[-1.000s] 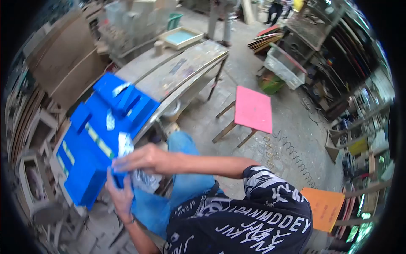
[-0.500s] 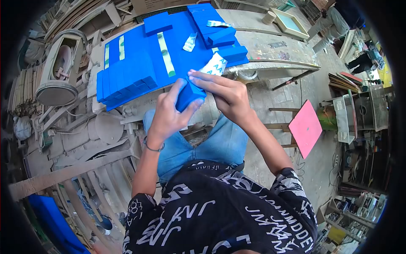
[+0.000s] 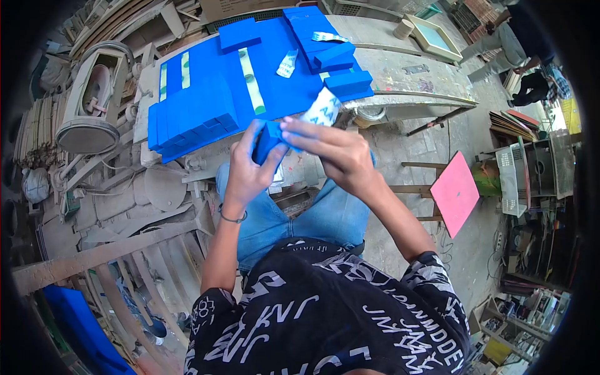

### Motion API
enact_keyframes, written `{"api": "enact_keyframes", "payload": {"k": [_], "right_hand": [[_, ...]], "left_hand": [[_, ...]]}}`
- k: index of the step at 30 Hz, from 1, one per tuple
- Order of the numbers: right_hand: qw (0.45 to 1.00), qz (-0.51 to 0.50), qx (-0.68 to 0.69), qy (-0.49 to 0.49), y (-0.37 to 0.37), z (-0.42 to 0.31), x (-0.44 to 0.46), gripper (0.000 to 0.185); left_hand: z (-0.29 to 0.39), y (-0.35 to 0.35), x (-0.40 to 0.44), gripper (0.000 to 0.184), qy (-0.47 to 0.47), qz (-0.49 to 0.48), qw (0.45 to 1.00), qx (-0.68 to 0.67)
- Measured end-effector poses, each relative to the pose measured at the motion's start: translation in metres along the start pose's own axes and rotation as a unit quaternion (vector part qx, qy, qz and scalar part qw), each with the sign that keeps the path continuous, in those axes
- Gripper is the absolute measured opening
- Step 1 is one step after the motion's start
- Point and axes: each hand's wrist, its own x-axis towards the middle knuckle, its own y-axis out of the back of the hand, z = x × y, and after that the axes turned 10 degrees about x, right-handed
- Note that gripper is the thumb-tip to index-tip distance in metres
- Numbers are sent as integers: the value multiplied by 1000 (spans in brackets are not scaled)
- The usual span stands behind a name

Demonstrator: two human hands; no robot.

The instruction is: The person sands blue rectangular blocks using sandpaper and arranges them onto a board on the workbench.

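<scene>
Above my lap, my left hand (image 3: 242, 165) is closed round a small blue block (image 3: 267, 139), thumb on the near side and fingers on the far side. My right hand (image 3: 337, 150) meets the block's right end with its fingers pressed together. A white strip of paper with blue print (image 3: 322, 107) sticks up from behind those fingers; where it is gripped is hidden. Beyond both hands lies a blue board (image 3: 215, 69) carrying rows of blue blocks (image 3: 190, 122) along its near left side. Pale green strips (image 3: 251, 81) run across the board.
Another blue block (image 3: 240, 36) and a stack of blue pieces (image 3: 309, 34) sit on the board's far side. Loose printed scraps (image 3: 287, 64) lie there too. A pink-topped stool (image 3: 455, 194) stands at right. Two people (image 3: 509, 47) are at the upper right.
The blue block has tilted more upright in my left hand. My right hand has shifted slightly along its end, and the printed strip has moved down and right with it.
</scene>
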Motion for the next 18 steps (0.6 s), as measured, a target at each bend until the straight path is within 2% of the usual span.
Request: {"api": "enact_keyframes", "payload": {"k": [2, 4, 6, 7, 10, 12, 14, 16, 17, 18], "right_hand": [[999, -4, 26, -26, -4, 8, -5, 47], [994, -28, 5, -106, -1, 47, -18, 47], [990, 0, 16, -141, 2, 50, -31, 48], [991, -7, 23, -129, 1, 51, -37, 48], [961, 57, 36, -267, -19, 46, -84, 42], [936, 82, 50, -339, -35, 43, -116, 37], [922, 93, 53, -371, -48, 33, -144, 36], [877, 119, 67, -461, -58, 28, -166, 33], [879, 114, 73, -458, -63, 28, -172, 33], [869, 160, 105, -456, -66, 26, -178, 30]], "left_hand": [[0, 0, -4, 31, -18, 6, 1000, -18], [9, -3, -18, 30, -26, 5, 999, -41], [24, 6, -20, 31, 88, -16, 973, -211], [6, 6, -22, 28, 51, 64, 975, -206], [-13, 32, -35, 21, 61, 56, 984, -158], [-23, 42, -37, 15, 23, 65, 993, -100], [-30, 52, -37, 12, 3, 134, 987, -84], [-30, 66, -34, 9, 3, 165, 983, -78], [-31, 74, -31, 7, 31, 211, 970, -119], [-32, 81, -27, 5, 60, 255, 952, -162]]}}
